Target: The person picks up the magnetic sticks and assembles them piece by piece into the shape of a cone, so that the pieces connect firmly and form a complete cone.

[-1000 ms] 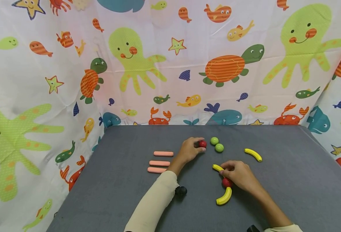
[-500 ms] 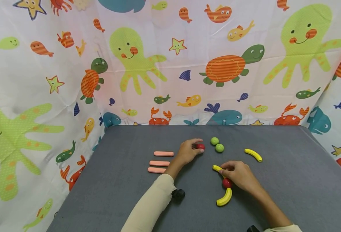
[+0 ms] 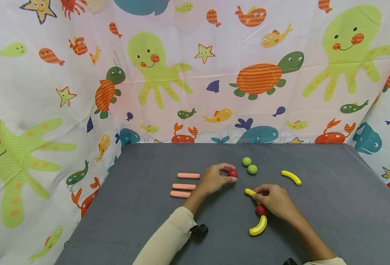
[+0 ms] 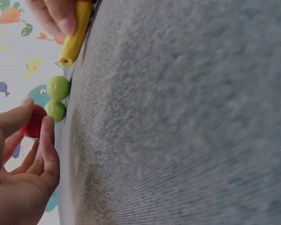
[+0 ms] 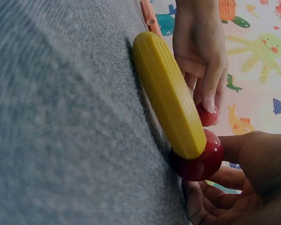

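My left hand [image 3: 214,179] pinches a red ball [image 3: 232,173] between thumb and fingertips; the left wrist view shows the ball [image 4: 33,121] between them. My right hand [image 3: 276,201] grips a curved yellow stick [image 3: 249,192], its fingers hiding part of it. At that stick's near end sits a second red ball [image 3: 261,210], followed by another curved yellow stick [image 3: 258,227], the three in a wavy row. In the right wrist view the near yellow stick [image 5: 168,96] meets the ball [image 5: 201,161], with my right fingers just beyond it.
Two green balls [image 3: 252,169] lie beyond my left fingertips. A third curved yellow stick [image 3: 291,177] is at the right. Several straight pink sticks [image 3: 188,176] lie left of my left forearm. Behind the grey table [image 3: 141,228] hangs a sea-animal curtain [image 3: 214,106].
My left hand has drawn the red ball toward me, away from the green balls. The right hand stays at the yellow stick.
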`<state>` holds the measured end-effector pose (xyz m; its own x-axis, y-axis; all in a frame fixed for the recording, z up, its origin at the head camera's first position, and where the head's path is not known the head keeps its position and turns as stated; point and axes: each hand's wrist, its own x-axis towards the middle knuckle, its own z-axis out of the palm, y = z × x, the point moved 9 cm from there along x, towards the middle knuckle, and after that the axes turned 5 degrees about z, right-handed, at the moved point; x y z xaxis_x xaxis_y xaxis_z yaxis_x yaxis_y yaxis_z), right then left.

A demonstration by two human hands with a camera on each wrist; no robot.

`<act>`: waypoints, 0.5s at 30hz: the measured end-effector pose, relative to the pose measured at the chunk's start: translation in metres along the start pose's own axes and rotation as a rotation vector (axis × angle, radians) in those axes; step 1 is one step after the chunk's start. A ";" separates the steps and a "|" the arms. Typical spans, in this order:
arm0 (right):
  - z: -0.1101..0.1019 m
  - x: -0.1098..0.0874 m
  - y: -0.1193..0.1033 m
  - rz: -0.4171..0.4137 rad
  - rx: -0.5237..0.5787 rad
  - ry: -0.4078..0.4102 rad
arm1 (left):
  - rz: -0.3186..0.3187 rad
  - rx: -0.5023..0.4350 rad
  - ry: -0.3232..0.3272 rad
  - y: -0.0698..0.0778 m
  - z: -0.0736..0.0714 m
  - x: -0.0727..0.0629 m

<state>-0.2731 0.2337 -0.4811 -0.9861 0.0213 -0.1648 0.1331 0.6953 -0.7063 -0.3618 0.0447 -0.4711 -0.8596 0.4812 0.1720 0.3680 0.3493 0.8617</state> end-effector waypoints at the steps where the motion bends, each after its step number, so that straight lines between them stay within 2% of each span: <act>1: 0.000 0.000 0.000 -0.003 0.000 0.002 | -0.004 -0.011 -0.011 0.000 0.001 -0.001; 5: -0.001 0.001 0.001 -0.014 0.009 0.017 | -0.014 -0.005 -0.055 -0.001 0.007 -0.007; 10: -0.001 0.001 0.002 -0.023 0.033 0.032 | 0.006 0.014 -0.106 0.003 0.015 -0.013; 15: -0.002 0.000 0.002 -0.050 0.030 0.048 | 0.020 0.008 -0.123 0.007 0.019 -0.018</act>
<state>-0.2732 0.2359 -0.4811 -0.9951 0.0222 -0.0964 0.0861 0.6745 -0.7333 -0.3369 0.0542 -0.4773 -0.8022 0.5830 0.1291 0.3881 0.3446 0.8548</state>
